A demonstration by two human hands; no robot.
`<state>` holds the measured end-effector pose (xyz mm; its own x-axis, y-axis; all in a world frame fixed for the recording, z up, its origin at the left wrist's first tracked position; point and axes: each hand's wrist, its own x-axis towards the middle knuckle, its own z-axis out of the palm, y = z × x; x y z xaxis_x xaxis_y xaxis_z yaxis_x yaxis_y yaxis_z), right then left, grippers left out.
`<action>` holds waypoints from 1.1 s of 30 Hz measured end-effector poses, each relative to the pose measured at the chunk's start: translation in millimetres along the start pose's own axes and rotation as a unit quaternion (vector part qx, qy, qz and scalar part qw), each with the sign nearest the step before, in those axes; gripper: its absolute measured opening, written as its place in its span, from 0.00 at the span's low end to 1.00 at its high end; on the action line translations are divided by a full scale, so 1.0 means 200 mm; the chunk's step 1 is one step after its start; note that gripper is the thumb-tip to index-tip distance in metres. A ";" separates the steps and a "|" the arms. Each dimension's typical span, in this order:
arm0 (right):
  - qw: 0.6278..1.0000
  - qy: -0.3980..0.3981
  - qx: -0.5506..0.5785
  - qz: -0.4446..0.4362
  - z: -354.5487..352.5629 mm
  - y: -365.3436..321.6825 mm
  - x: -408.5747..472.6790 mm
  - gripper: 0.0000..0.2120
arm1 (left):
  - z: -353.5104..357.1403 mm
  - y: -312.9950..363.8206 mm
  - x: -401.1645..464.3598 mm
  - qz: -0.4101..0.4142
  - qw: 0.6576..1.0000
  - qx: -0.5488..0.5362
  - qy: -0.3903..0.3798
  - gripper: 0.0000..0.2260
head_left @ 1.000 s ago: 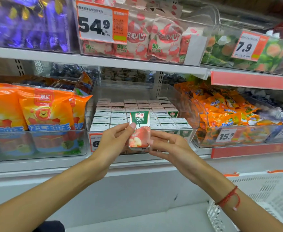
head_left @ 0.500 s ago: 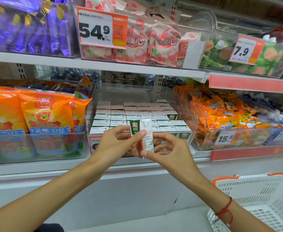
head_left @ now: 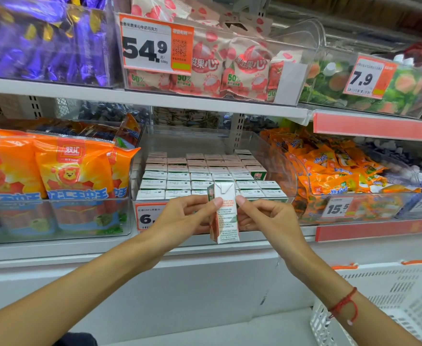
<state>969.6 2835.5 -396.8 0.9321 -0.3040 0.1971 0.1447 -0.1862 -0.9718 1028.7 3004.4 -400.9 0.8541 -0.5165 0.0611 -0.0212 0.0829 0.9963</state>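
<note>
Juice carton (head_left: 226, 216) turned from front face to fine-print side, pinched between left grip (head_left: 187, 217) and right grip (head_left: 267, 218); likely a label check, print too blurred to confirm.

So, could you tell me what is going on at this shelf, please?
A person at a shop shelf holds a small juice carton upright, the left hand and right hand pinching its sides, its printed side toward the camera. Behind it a clear bin holds rows of similar cartons. A white basket sits at lower right.
</note>
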 end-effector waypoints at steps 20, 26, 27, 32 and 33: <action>0.997 -0.061 0.011 0.044 0.04 0.00 -0.02 0.16 | 0.00 0.00 -0.01 0.050 0.995 -0.014 0.081 0.03; 0.981 0.058 -0.162 -0.084 0.10 0.03 -0.05 0.22 | 0.02 0.00 -0.01 0.039 0.994 -0.017 0.096 0.04; 0.980 0.047 -0.169 -0.090 0.10 0.03 -0.05 0.23 | 0.02 0.00 0.00 0.039 0.994 -0.016 0.100 0.05; 0.997 -0.058 -0.038 0.032 0.03 0.01 0.01 0.18 | -0.04 0.03 0.00 0.016 0.996 -0.031 0.088 0.05; 0.994 -0.084 0.004 0.064 0.02 0.00 0.02 0.18 | -0.05 0.03 0.00 0.013 0.996 -0.036 0.082 0.06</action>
<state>973.9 2837.6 -397.4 0.9851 -0.1649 0.0482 0.0234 -0.1489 -0.9886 1033.4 3013.7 -395.5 0.9274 -0.3675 0.0701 -0.0115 0.1591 0.9872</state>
